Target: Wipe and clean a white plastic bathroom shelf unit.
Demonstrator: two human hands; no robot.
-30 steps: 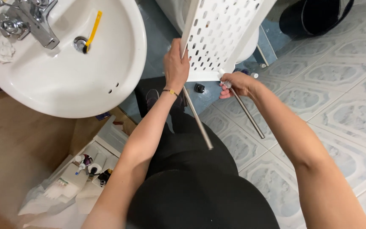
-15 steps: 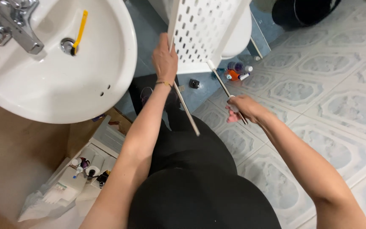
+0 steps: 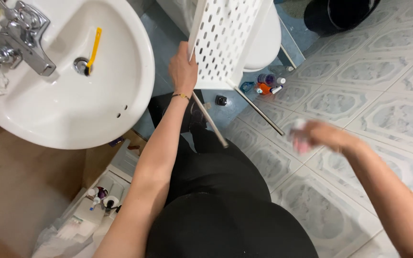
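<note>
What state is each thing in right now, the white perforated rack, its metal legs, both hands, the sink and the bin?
White perforated rack: lifted, tilted, gripped at its edge.
Metal legs: two, attached, pointing down toward the floor.
Left hand: closed on the rack's edge.
Right hand: blurred, off the legs, holding something small and white.
Sink: no water visible, yellow strip stuck in the drain.
Black bin: upright, contents not visible.
</note>
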